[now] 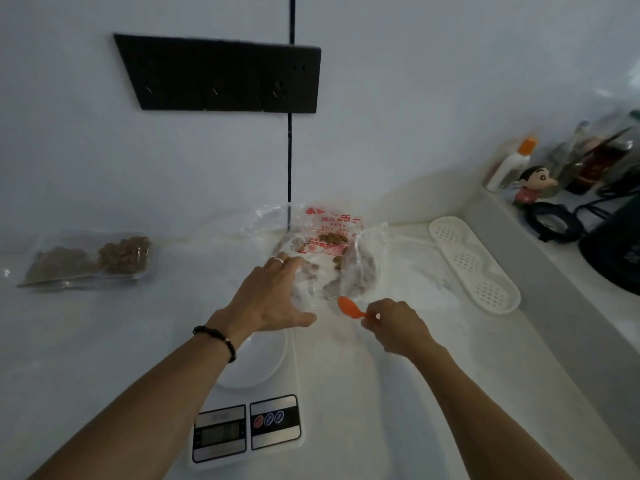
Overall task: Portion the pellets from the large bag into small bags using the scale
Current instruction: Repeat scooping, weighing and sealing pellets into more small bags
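**Hands at the big bag, spoon ready**

Left hand (268,296) reaching over the scale (249,403), lying flat on the near-left side of the large bag (318,251). Fingers (284,263) spread wide and nearly straight, touching the clear plastic, thumb sticking out to the right. Ring on one finger, dark bead bracelet (216,341) on the wrist.

Right hand (394,327) just beside the bag's near edge, curled tight. Fingers (372,318) pinching the handle of a small orange spoon (349,307). Spoon bowl pointing left, toward the left thumb, right at the bag's near edge. Hard to tell whether anything in the spoon.

Large bag crumpled on the white surface (104,341), just behind the scale, up near the wall. Clear plastic with red print. Brown pellets (332,238) showing through in the middle, a few more lower down.

Small bags (86,261) far off to the left on the surface, well apart from the hands, brown pellets inside.

Scale close to the body, round white plate partly under the left wrist, little screen and three buttons in front. Numbers on the screen too blurry to read.

White tray (474,261) with holes lying to the right. Bottle (512,164), toy figure (530,185) and dark things on the ledge at far right.
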A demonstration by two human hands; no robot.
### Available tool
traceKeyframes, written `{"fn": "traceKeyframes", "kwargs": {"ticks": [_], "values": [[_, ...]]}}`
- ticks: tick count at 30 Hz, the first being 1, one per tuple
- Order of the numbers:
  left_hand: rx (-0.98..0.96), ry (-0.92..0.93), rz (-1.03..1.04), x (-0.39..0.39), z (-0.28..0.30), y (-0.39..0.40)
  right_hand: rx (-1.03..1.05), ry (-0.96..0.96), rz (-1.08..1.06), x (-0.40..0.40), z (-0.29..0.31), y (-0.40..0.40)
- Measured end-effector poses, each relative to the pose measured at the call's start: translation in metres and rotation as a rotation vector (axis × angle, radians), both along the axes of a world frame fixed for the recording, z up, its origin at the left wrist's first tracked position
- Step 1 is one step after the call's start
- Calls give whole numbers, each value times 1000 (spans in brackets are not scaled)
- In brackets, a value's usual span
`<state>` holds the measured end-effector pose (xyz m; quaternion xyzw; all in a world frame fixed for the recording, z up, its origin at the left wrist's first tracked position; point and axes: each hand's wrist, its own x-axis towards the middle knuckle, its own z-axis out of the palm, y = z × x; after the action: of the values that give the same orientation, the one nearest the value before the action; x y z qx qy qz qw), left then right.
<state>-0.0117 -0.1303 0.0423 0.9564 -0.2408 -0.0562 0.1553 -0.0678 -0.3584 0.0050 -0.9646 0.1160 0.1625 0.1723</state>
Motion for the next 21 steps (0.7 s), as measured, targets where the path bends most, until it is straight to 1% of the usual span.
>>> {"fn": "traceKeyframes", "kwargs": {"ticks": [2, 4, 6, 8, 12, 14, 16, 18, 21], "values": [[24, -1, 9, 5, 3, 4, 23, -91, -1, 8, 20, 5], [11, -3, -1, 10, 6, 5, -13, -180, 18, 20, 39, 10], [0, -2, -10, 15, 8, 3, -62, -227, 71, 37, 54, 16], [20, 2, -15, 21, 7, 1, -75, -224, 102, 57, 60, 22], [78, 29, -41, 31, 0, -8, -207, -225, 237, 92, 59, 23], [109, 62, -79, 33, -5, -13, -312, -244, 313, 102, 55, 16], [130, 88, -102, 34, -11, -17, -453, -223, 365, 106, 52, 2], [137, 102, -93, 34, -16, -20, -547, -175, 369, 105, 53, -15], [123, 103, -59, 36, -20, -25, -601, -139, 358, 98, 60, -32]]}}
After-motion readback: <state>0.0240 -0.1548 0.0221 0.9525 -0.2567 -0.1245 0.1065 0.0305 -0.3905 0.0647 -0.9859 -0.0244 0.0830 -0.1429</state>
